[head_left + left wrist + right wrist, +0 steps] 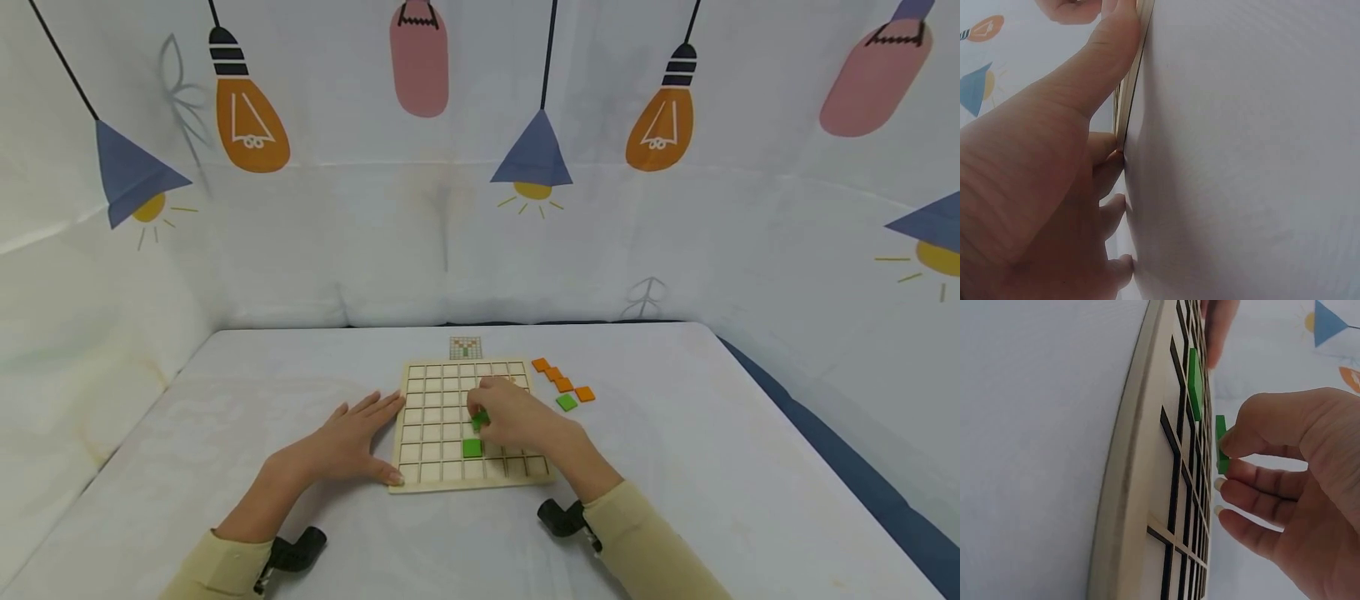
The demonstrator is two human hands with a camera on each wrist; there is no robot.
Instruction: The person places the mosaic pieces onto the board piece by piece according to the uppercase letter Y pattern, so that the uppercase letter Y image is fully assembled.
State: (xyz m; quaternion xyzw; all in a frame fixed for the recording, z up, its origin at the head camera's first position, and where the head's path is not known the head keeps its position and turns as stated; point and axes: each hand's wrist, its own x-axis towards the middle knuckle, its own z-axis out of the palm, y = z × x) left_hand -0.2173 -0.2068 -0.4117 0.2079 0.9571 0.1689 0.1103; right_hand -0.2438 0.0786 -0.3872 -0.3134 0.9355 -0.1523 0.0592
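A wooden grid board [431, 433] lies on the white table. My left hand [341, 443] is spread at its left side, with the thumb at the near left corner and straight fingers touching the left edge. Over the middle of the board, my right hand [521, 419] pinches a green square tile [1220, 447] between thumb and fingers. The right wrist view shows this tile held just off the grid. A second green tile [472, 448] sits in a cell nearer to me.
Right of the board lie several orange tiles [562, 384] in a slanting row, with a green tile [566, 402] below them. A small printed pattern card [465, 347] is behind the board. A white patterned cloth [450, 242] hangs beyond the table.
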